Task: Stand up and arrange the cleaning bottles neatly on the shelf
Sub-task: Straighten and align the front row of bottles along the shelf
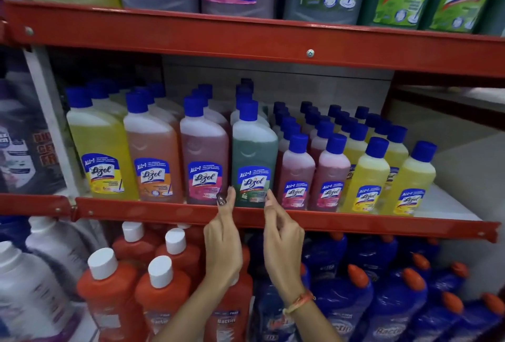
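Your left hand (222,240) and right hand (281,243), fingers loosely curled and empty, touch the upright green Lizol bottle (254,155) at its base.

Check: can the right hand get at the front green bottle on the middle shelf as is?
Probably yes. The right hand is already at the green bottle's lower right edge, nothing between them; the pink small bottle crowds that side.
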The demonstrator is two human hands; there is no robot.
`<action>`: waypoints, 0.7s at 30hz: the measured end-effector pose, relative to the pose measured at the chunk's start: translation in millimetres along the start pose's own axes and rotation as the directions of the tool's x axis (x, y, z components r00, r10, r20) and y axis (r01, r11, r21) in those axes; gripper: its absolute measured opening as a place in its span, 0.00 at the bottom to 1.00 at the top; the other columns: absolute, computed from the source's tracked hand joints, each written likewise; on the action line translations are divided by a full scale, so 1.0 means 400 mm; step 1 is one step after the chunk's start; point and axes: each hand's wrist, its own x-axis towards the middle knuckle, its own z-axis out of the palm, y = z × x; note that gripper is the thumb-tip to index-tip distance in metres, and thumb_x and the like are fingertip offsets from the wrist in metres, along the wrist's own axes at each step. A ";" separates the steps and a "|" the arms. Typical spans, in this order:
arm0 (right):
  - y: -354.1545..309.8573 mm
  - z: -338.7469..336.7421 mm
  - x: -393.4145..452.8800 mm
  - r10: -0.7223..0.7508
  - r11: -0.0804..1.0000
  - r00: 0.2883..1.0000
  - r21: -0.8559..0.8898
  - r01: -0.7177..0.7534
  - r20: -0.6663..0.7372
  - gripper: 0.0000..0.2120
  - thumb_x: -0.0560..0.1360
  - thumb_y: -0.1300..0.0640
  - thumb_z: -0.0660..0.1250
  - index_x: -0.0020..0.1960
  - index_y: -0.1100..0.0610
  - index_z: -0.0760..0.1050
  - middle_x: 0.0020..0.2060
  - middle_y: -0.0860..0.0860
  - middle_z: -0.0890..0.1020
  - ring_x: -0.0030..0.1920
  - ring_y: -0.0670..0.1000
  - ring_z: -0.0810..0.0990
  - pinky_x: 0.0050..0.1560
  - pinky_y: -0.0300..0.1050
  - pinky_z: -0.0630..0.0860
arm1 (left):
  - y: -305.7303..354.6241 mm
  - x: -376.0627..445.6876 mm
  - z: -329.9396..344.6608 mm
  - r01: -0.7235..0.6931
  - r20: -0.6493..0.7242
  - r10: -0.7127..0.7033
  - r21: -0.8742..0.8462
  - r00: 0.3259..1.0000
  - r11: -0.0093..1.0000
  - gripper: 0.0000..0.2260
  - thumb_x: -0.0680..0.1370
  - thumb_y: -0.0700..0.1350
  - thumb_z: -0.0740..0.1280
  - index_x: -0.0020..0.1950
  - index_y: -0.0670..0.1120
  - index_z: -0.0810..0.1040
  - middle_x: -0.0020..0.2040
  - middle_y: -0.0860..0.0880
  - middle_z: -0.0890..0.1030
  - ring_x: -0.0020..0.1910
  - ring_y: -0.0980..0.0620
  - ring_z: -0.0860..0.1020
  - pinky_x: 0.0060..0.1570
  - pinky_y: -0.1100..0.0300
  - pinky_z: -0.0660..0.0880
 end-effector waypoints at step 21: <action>-0.093 0.182 -0.056 0.125 0.990 0.988 -0.070 -0.119 0.087 0.19 0.79 0.50 0.61 0.68 0.54 0.75 0.58 0.51 0.84 0.38 0.37 0.76 0.50 0.37 0.69 | 0.026 0.066 -0.203 0.011 -0.003 -0.011 0.186 1.000 0.983 0.23 0.80 0.58 0.42 0.67 0.57 0.70 0.64 0.42 0.78 0.64 0.41 0.74 0.58 0.54 0.67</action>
